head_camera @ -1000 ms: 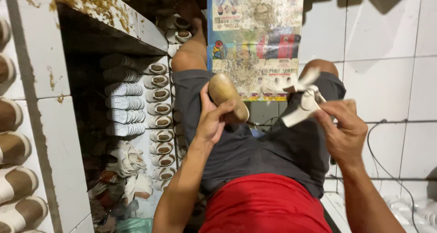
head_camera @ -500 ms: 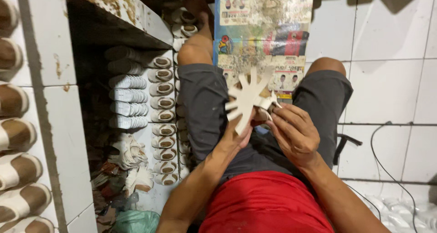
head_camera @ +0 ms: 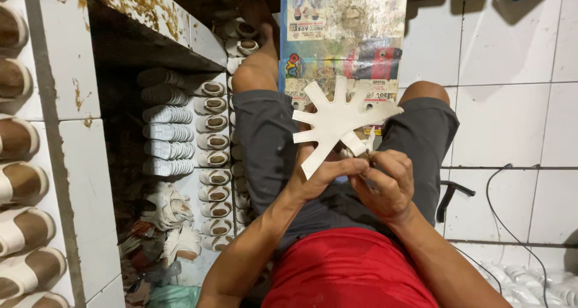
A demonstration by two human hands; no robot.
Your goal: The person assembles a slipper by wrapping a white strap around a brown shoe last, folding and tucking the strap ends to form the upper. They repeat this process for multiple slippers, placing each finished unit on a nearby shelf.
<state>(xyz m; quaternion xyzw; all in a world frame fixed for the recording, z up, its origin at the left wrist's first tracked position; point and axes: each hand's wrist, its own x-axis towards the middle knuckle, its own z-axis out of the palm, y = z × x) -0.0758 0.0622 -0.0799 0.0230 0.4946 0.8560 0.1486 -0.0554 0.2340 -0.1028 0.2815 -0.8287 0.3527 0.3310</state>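
where fingers pinch, pale strappy cutout

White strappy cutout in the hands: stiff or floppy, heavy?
The white cutout probably has some stiffness: its strips fan out without drooping, though held only at the bottom by the left hand and right hand. Likely light: it looks like a thin flat sheet. Narrow strips may bend if pushed.

Single head-worn view, looking steeply down, close over lap, tiled floor
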